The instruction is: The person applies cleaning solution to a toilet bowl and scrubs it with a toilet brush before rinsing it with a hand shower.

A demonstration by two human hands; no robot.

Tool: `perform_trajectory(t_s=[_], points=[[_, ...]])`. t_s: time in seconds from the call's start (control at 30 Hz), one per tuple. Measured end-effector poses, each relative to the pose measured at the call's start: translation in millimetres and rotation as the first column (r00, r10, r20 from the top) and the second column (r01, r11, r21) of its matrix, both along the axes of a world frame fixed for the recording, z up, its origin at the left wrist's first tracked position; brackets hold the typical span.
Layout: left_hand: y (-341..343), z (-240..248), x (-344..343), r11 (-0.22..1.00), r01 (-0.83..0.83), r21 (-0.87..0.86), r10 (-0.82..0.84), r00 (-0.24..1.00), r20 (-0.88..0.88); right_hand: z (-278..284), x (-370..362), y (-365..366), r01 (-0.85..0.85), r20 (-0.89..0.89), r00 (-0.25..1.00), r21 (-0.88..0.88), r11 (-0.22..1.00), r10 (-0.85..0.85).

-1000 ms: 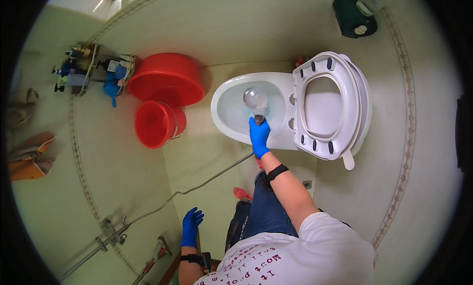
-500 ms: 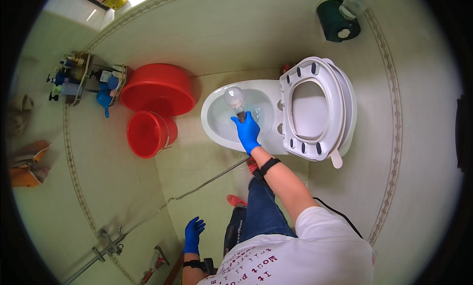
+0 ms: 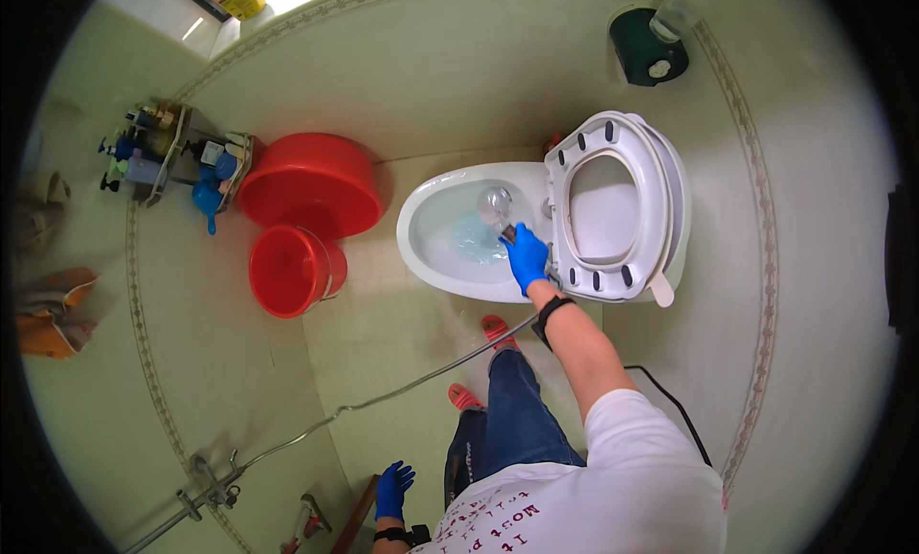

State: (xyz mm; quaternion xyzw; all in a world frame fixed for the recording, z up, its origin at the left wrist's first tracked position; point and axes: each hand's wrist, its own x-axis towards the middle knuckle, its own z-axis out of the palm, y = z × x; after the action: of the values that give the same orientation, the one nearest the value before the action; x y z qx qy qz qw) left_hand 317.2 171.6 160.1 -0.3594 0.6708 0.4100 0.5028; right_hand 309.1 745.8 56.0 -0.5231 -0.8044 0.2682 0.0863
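Note:
In a blue glove, my right hand point(image 3: 527, 259) is wrapped round the handle of a shower head point(image 3: 495, 204) with a clear round face. The shower head is over the bowl of a white toilet point(image 3: 410, 252), close to the seat hinges. Below it the water in the bowl is rippled. From my right hand a grey metal hose point(image 3: 421, 375) runs down left to the wall. My left hand point(image 3: 393, 490), gloved in blue too, hangs low beside my body with its fingers stretched out and holds nothing.
The white toilet seat point(image 3: 563, 214) stands raised. On the left are a large red basin point(image 3: 311, 180) and a red bucket point(image 3: 287, 271). Above them a wall rack point(image 3: 177, 152) carries several bottles. A dark green holder point(image 3: 637, 51) hangs on the far wall.
My right hand has moved the shower head rightward and nearer across the bowl, toward the seat hinges. My left hand appears slightly lower in the picture, and the view has shifted a little.

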Motion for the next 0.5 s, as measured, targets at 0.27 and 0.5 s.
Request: perform_trajectory(t_s=[0.27,0.5], points=[[-54,-9,-17,0.994,0.108,0.016,-0.104,0.979,-0.175,2,-11,4,-0.045,-0.023,0.998,0.222,0.974,0.052],[-130,-35,-21,0.975,0.221,-0.016,-0.221,0.96,-0.169,0,19,-68,-0.153,0.01,0.987,0.366,0.918,0.161]])
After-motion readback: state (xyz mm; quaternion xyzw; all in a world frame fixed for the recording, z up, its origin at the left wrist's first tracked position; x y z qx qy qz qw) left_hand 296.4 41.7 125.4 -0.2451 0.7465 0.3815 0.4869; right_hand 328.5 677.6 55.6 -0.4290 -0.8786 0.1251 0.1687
